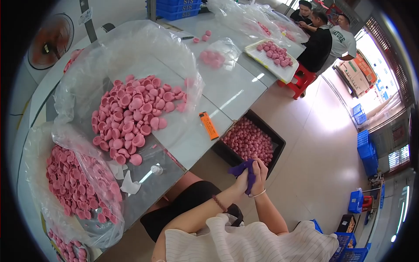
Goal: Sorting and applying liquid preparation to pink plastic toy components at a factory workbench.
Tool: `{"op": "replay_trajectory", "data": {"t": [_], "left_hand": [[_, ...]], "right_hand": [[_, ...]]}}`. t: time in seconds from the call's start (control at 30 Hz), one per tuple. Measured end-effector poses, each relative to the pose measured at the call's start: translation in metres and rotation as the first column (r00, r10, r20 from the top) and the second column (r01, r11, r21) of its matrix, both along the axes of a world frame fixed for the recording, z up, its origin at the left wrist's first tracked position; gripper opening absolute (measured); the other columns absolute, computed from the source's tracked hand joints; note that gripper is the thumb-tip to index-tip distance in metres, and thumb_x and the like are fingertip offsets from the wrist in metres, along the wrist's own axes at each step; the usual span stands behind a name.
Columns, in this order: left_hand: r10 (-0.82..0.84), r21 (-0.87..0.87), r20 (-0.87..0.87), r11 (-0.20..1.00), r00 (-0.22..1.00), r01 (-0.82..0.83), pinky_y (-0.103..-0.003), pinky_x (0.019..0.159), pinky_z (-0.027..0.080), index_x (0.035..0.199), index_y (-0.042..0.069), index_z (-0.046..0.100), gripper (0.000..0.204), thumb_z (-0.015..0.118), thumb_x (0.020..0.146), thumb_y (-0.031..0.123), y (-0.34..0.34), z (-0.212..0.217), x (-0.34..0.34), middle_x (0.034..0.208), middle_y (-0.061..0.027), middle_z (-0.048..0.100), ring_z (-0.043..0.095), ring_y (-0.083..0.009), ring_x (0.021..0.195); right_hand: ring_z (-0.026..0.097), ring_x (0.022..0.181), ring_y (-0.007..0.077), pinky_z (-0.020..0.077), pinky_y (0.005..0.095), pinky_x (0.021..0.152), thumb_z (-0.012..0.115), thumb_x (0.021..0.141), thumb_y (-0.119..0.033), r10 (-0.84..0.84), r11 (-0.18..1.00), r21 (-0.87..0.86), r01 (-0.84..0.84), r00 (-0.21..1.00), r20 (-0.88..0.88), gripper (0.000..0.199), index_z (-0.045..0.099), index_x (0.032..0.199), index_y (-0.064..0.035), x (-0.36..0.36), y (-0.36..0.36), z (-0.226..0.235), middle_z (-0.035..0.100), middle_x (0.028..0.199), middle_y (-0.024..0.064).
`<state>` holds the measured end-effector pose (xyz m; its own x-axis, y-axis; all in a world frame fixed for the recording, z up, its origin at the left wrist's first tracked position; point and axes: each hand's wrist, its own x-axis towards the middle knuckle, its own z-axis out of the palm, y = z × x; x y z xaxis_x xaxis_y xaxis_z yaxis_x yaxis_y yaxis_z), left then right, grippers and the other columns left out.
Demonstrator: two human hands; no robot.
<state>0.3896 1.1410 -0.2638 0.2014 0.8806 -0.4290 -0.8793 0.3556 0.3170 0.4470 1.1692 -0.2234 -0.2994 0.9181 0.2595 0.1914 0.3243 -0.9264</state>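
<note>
A purple piece of cloth (251, 178) is bunched between my two hands, in front of my lap. My left hand (240, 182), with a beaded bracelet at its wrist, is closed on the cloth from the left. Fingers curled, my right hand (260, 175) grips it from the right; a light bangle circles that wrist. Whether anything lies inside the folds is hidden. Just beyond both hands stands a black bin (279, 143) filled with small round pink pieces (248, 139).
Left of me, the table (174, 144) carries a heap of pink half-shell cups (131, 109) on clear plastic, another bag of pink pieces (78, 179) and an orange box cutter (208, 125). A white tray (286, 78) holds more pink balls. People sit and stand at the far end.
</note>
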Motion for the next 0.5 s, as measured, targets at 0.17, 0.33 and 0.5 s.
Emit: {"op": "replay_trajectory", "data": {"t": [0.17, 0.33, 0.5], "left_hand": [[-0.129, 0.184, -0.768, 0.894, 0.627, 0.410, -0.032, 0.082, 0.044, 0.122, 0.008, 0.042, 0.039, 0.039, 0.090, 0.029, -0.010, 0.023, -0.038, 0.111, -0.0103, 0.053, 0.053, -0.0245, 0.100], [0.031, -0.073, -0.992, 0.648, -0.122, 0.758, -0.035, 0.078, 0.046, 0.128, 0.009, 0.035, 0.047, 0.043, 0.087, 0.030, -0.016, 0.026, -0.071, 0.116, -0.0152, 0.051, 0.054, -0.0270, 0.099], [0.533, 0.720, -0.657, 0.654, 0.533, 0.234, -0.036, 0.099, 0.030, 0.125, 0.013, 0.040, 0.047, 0.041, 0.083, 0.033, -0.018, -0.085, -0.059, 0.119, -0.0121, 0.050, 0.042, -0.0231, 0.117]], "right_hand": [[0.040, 0.060, 0.0091, 0.0351, 0.0275, 0.053, 0.045, 0.087, -0.017, -0.242, 0.969, -0.103, 0.226, 0.952, -0.188, 0.027, 0.049, 0.067, 0.0005, -0.004, 0.041, -0.031, 0.041, 0.060, -0.0017], [0.053, 0.101, 0.0227, 0.0385, 0.0321, 0.088, 0.048, 0.082, -0.042, 0.203, 0.805, -0.341, -0.486, 0.765, -0.612, 0.046, 0.056, 0.101, -0.0005, 0.004, 0.053, 0.018, 0.055, 0.105, 0.0165], [0.055, 0.090, 0.0161, 0.0421, 0.0281, 0.079, 0.049, 0.083, -0.040, 0.544, 0.702, 0.262, -0.663, 0.736, 0.403, 0.046, 0.054, 0.106, 0.0003, -0.045, -0.005, 0.034, 0.058, 0.098, 0.0145]]}}
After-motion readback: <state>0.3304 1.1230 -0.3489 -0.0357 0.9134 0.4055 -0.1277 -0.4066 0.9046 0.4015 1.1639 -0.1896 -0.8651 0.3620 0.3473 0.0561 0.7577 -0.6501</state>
